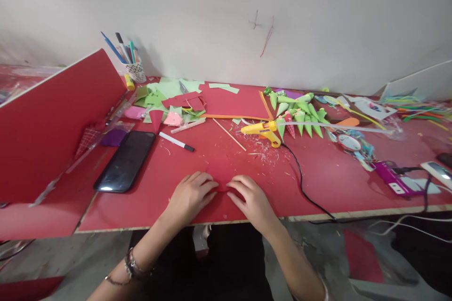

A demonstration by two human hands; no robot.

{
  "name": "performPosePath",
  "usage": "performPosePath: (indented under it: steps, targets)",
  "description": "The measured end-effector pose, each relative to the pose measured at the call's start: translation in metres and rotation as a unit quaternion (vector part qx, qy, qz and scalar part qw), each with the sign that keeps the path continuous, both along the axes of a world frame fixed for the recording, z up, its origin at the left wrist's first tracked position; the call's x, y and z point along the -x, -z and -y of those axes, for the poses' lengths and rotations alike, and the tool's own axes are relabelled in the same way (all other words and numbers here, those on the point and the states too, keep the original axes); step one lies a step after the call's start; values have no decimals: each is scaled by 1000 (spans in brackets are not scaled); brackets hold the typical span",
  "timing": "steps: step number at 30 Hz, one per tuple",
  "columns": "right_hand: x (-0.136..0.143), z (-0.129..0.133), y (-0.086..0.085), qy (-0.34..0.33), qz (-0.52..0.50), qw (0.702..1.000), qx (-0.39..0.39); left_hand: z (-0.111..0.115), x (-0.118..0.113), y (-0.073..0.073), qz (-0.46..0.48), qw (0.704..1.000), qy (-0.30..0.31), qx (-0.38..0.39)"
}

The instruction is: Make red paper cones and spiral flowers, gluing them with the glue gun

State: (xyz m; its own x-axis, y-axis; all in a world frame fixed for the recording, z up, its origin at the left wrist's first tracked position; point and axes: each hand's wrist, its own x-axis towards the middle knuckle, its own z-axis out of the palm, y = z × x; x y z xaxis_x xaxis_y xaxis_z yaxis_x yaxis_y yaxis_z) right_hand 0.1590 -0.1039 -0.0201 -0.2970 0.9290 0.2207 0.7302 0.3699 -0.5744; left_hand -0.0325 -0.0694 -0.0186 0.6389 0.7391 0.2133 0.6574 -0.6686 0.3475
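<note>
Between my hands is a piece of red paper point(219, 172), hard to tell from the red tabletop around it. My left hand point(195, 193) pinches its left side with curled fingers. On its other side, the fingertips of my right hand point(249, 197) close on the paper's edge. A white marker with a black cap point(176, 141) lies beyond my left hand. A thin wooden stick point(229, 134) rests farther back in the middle. The yellow glue gun point(262, 130) lies on its side past my right hand, a long glue stick in its back.
A black phone point(125, 162) lies at left beside an upright red board point(60, 131). Green paper scraps point(153, 96), red sheets point(233, 101) and several small green cones point(302, 115) fill the back. A black cord point(300, 174) runs to a purple power strip point(397, 179) at right.
</note>
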Motion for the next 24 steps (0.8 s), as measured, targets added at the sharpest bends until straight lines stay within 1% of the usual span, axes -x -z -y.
performPosePath:
  steps: [3, 6, 8, 10, 14, 21, 24]
  targets:
    - [-2, -7, 0, 10, -37, 999, 18, -3, 1, 2, 56, 995, -52, 65]
    - [-5, -10, -3, 14, -53, 998, 25, -6, 0, 1, 66, 990, -70, 100]
    - [-8, -11, -5, 6, -54, 998, 29, -8, -1, -1, 60, 991, -71, 101]
    - [-11, -10, -7, 0, -57, 998, 40, -8, -2, -3, 52, 993, -70, 84]
    - [-15, -10, -9, 14, -80, 995, 52, -6, -2, -5, 38, 995, -79, 55]
    - [-11, -8, -6, 42, -89, 995, 31, -6, -5, -4, 53, 992, -99, 65]
    - [-8, -8, -3, 58, -83, 995, 13, -7, -8, -4, 46, 989, -122, 72]
